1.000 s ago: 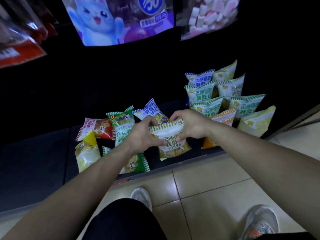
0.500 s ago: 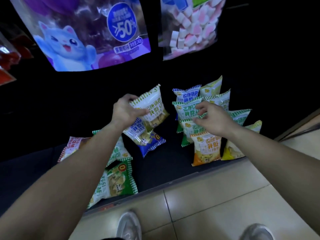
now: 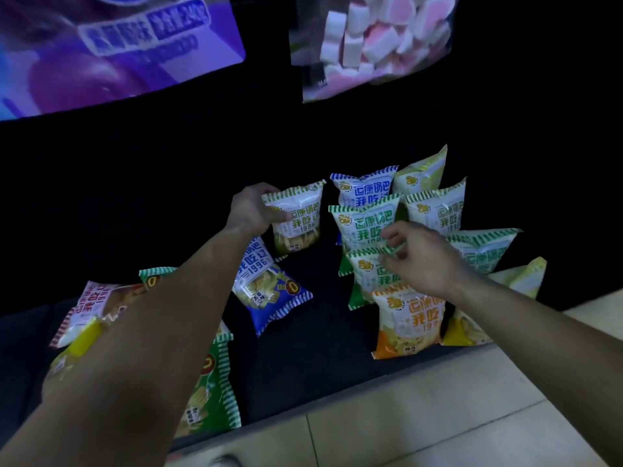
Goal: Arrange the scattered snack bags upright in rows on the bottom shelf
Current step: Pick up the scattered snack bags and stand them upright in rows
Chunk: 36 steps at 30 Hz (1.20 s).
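Observation:
My left hand grips the top left corner of a green-striped snack bag, held upright on the dark bottom shelf, left of the standing rows. My right hand pinches the top edge of a green bag in the front part of those rows. Behind it stand a green bag and a blue bag; an orange bag stands in front. A blue bag lies flat under my left forearm. More bags lie scattered at the left: a red one and a green one.
A second column of upright bags stands to the right, with yellow ones at its edge. Large purple candy packaging and a marshmallow bag hang above. Beige floor tiles run along the shelf's front edge.
My left hand carried the green-striped bag up and right and stood it upright beside the rows. My right hand let go of it and moved onto the top of a standing green bag.

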Tool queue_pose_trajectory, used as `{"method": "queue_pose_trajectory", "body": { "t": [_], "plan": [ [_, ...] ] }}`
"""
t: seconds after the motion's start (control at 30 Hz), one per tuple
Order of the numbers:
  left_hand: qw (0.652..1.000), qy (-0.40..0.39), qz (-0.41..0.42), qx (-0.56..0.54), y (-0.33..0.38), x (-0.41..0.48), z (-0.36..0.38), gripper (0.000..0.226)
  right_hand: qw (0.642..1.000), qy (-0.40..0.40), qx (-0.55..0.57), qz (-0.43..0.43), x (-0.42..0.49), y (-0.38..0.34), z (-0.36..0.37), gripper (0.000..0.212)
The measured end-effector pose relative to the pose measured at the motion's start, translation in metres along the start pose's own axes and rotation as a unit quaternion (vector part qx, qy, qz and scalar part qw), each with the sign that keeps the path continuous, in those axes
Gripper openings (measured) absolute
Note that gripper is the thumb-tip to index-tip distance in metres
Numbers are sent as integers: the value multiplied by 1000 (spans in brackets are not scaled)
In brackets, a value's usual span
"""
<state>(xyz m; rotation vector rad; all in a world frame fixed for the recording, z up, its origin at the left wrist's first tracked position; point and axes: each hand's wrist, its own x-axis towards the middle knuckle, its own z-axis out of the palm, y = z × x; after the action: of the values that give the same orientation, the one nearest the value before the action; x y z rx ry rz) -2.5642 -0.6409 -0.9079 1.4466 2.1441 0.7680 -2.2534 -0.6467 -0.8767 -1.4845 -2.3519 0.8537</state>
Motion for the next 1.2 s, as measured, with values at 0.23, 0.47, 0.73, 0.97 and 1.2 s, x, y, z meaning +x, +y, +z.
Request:
{"method": "queue_pose_trajectory", "body": {
  "t": [0.23, 0.47, 0.73, 0.97, 1.2],
  "plan": [
    [984, 132, -84, -88, -1, -16, 27, 68, 1000, 19, 2, 8, 5, -3, 0, 42],
    [983, 75, -104, -128, -4, -14, 19, 70, 1000, 12, -20, 11, 1, -20, 0, 41],
    [977, -76, -144, 136, -77, -84, -53, 67, 998, 16, -22, -57, -13, -72, 19, 32],
    [947, -104, -163, 256, -80, -102, -38, 112, 992, -106, -16, -68, -21, -99, 97, 28],
    [922, -128, -183, 316, -86, -70, -28, 128, 989, -140, -27, -27, -22, -80, 140, 36]
  ]
}}
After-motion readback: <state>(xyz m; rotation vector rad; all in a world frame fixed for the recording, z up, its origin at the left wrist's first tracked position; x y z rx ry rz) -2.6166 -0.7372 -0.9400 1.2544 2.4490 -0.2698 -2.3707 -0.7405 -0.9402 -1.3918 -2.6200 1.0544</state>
